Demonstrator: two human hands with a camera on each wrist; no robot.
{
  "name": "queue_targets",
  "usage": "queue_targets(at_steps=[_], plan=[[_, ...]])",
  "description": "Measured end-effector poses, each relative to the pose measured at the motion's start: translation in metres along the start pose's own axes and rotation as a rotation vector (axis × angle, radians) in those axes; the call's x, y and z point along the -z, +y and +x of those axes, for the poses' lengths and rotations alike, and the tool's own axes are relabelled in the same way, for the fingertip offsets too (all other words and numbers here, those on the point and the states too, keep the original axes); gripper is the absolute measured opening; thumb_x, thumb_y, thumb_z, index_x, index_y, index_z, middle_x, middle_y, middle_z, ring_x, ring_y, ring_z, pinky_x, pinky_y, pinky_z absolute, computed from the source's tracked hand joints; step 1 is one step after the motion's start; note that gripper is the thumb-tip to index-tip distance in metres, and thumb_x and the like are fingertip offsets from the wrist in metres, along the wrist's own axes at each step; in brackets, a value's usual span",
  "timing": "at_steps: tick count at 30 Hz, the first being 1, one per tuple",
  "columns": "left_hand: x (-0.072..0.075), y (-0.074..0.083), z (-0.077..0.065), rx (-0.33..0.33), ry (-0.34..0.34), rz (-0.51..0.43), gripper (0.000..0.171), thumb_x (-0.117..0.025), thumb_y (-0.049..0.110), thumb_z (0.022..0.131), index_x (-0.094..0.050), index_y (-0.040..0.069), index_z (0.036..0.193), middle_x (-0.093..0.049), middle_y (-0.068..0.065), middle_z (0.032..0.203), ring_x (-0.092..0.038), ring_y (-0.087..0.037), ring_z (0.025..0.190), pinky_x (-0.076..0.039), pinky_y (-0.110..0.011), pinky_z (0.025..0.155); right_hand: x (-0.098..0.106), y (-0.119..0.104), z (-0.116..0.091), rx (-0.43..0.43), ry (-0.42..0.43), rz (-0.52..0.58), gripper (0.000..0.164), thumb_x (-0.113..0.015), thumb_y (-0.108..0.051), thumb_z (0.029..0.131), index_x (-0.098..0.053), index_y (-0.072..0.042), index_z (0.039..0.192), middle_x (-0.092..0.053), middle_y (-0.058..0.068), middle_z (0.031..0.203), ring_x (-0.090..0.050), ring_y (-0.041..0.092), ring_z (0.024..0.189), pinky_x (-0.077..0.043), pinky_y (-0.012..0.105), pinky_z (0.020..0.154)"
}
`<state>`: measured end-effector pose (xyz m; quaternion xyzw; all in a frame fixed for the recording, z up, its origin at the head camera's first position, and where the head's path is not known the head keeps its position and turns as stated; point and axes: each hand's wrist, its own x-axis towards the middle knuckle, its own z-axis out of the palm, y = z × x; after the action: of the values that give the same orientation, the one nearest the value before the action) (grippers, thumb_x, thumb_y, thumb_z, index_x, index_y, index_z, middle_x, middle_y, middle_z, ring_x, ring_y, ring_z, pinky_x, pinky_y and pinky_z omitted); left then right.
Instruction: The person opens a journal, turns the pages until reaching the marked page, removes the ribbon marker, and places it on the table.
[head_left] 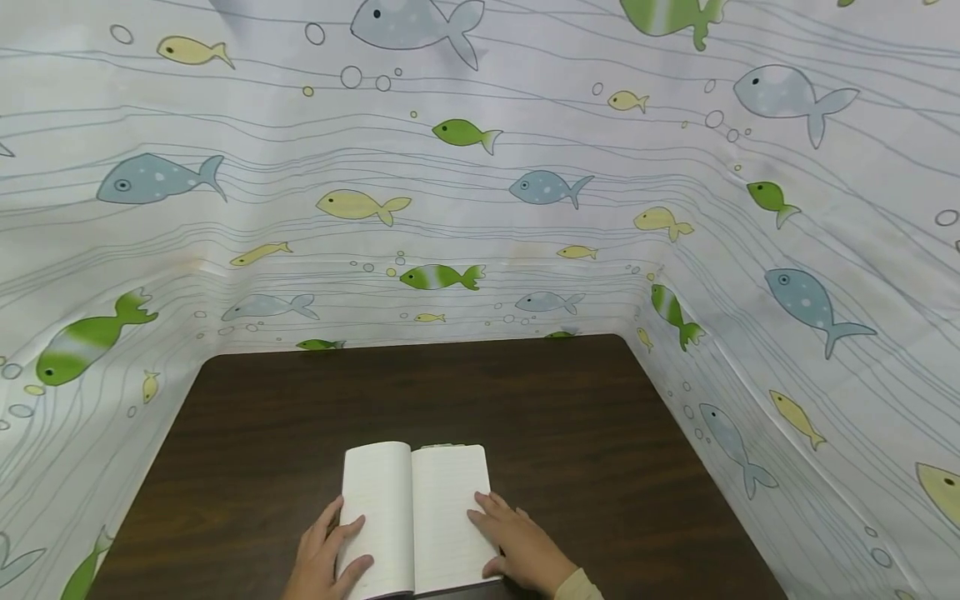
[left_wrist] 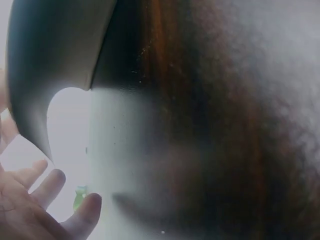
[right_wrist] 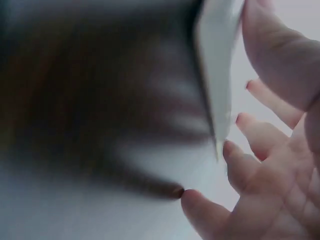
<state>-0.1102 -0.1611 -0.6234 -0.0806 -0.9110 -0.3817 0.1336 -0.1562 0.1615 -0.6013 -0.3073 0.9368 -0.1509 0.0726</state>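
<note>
An open notebook [head_left: 450, 517] lies on the dark wooden table, its two faintly lined pages showing no writing. My left hand [head_left: 321, 557] rests at its left edge, with thumb and one finger over the left page. On the other side, my right hand [head_left: 525, 546] lies across the right page's outer edge, fingertips on the paper and thumb near the lower corner. The left wrist view shows the dark cover [left_wrist: 55, 45] beside the spread fingers of my left hand [left_wrist: 35, 205]. Page edges [right_wrist: 216, 75] appear close to my right hand [right_wrist: 270, 175] in the right wrist view.
The brown wood-grain table [head_left: 420, 392] extends beyond the notebook and to both sides. White sheeting [head_left: 465, 100] printed with green, blue and yellow fish encloses the table at the back, left and right.
</note>
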Motion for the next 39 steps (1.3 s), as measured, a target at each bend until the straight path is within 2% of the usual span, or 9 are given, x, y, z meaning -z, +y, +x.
queue_targets(at_steps=[4, 8, 12, 16, 18, 22, 26, 31, 39], plan=[[-0.0003, -0.0017, 0.001, -0.022, -0.017, 0.023, 0.045, -0.078, 0.03, 0.079, -0.065, 0.005, 0.115, -0.044, -0.025, 0.141, -0.035, -0.042, 0.121, -0.032, -0.066, 0.086, 0.0021, 0.0076, 0.0003, -0.084, -0.029, 0.04, 0.087, -0.082, -0.037, 0.068, -0.046, -0.022, 0.145, -0.035, -0.004, 0.155, -0.034, 0.032, 0.141, -0.039, 0.063, 0.099], [0.0001, -0.0015, -0.0004, -0.033, -0.014, 0.055, 0.047, -0.079, 0.028, 0.078, -0.063, 0.006, 0.117, -0.049, -0.021, 0.139, -0.04, -0.038, 0.12, -0.036, -0.065, 0.088, 0.0016, 0.0062, 0.0015, -0.104, -0.026, 0.021, 0.089, -0.083, -0.038, 0.064, -0.047, -0.025, 0.144, -0.037, -0.007, 0.153, -0.037, 0.032, 0.139, -0.041, 0.061, 0.098], [0.0021, 0.0017, -0.0008, -0.001, -0.04, 0.079, 0.049, -0.078, 0.033, 0.079, -0.063, 0.008, 0.118, -0.049, -0.019, 0.14, -0.043, -0.037, 0.12, -0.039, -0.068, 0.088, 0.0013, 0.0045, 0.0025, -0.113, -0.01, -0.025, 0.088, -0.083, -0.04, 0.062, -0.049, -0.027, 0.142, -0.04, -0.009, 0.151, -0.039, 0.031, 0.138, -0.043, 0.06, 0.097], [0.0039, 0.0038, 0.0, 0.034, -0.078, 0.082, 0.05, -0.076, 0.039, 0.081, -0.064, 0.008, 0.119, -0.048, -0.02, 0.142, -0.043, -0.038, 0.122, -0.037, -0.071, 0.091, 0.002, 0.0029, 0.0025, -0.097, 0.02, -0.057, 0.086, -0.081, -0.042, 0.061, -0.052, -0.027, 0.14, -0.043, -0.007, 0.15, -0.042, 0.032, 0.136, -0.044, 0.06, 0.094], [0.0041, 0.0034, 0.0, 0.031, -0.082, 0.073, 0.053, -0.076, 0.04, 0.08, -0.064, 0.008, 0.12, -0.048, -0.02, 0.142, -0.042, -0.038, 0.122, -0.037, -0.071, 0.092, 0.0023, 0.0019, 0.0023, -0.078, 0.054, -0.072, 0.083, -0.08, -0.043, 0.062, -0.054, -0.025, 0.139, -0.046, -0.006, 0.148, -0.045, 0.034, 0.133, -0.045, 0.061, 0.092], [0.0056, 0.0031, 0.0002, 0.054, -0.127, 0.07, 0.066, -0.074, 0.052, 0.076, -0.062, 0.009, 0.123, -0.046, -0.02, 0.144, -0.042, -0.04, 0.124, -0.035, -0.071, 0.094, 0.0016, 0.0002, 0.0007, -0.042, 0.137, -0.109, 0.078, -0.079, -0.04, 0.062, -0.058, -0.023, 0.135, -0.051, -0.003, 0.144, -0.052, 0.037, 0.127, -0.047, 0.061, 0.089], [0.0068, 0.0031, 0.0005, 0.084, -0.17, 0.069, 0.076, -0.072, 0.062, 0.072, -0.061, 0.01, 0.125, -0.044, -0.02, 0.146, -0.042, -0.041, 0.125, -0.034, -0.072, 0.096, 0.0002, 0.0009, -0.0002, -0.037, 0.161, -0.132, 0.075, -0.078, -0.04, 0.063, -0.059, -0.024, 0.134, -0.052, -0.003, 0.143, -0.053, 0.037, 0.125, -0.048, 0.06, 0.088], [0.0053, 0.0014, -0.0004, 0.047, -0.139, 0.067, 0.071, -0.075, 0.054, 0.073, -0.061, 0.008, 0.125, -0.045, -0.021, 0.145, -0.043, -0.042, 0.123, -0.037, -0.072, 0.092, 0.0001, 0.0014, -0.0002, -0.036, 0.154, -0.151, 0.074, -0.077, -0.041, 0.064, -0.059, -0.024, 0.134, -0.051, -0.003, 0.144, -0.053, 0.037, 0.125, -0.048, 0.062, 0.087], [0.0057, 0.0028, -0.0015, 0.051, -0.129, 0.066, 0.069, -0.075, 0.053, 0.075, -0.061, 0.008, 0.125, -0.045, -0.02, 0.145, -0.045, -0.042, 0.123, -0.038, -0.071, 0.091, 0.0009, -0.0002, 0.0003, -0.022, 0.177, -0.198, 0.073, -0.073, -0.046, 0.064, -0.06, -0.026, 0.133, -0.054, -0.003, 0.141, -0.056, 0.035, 0.122, -0.05, 0.059, 0.084]])
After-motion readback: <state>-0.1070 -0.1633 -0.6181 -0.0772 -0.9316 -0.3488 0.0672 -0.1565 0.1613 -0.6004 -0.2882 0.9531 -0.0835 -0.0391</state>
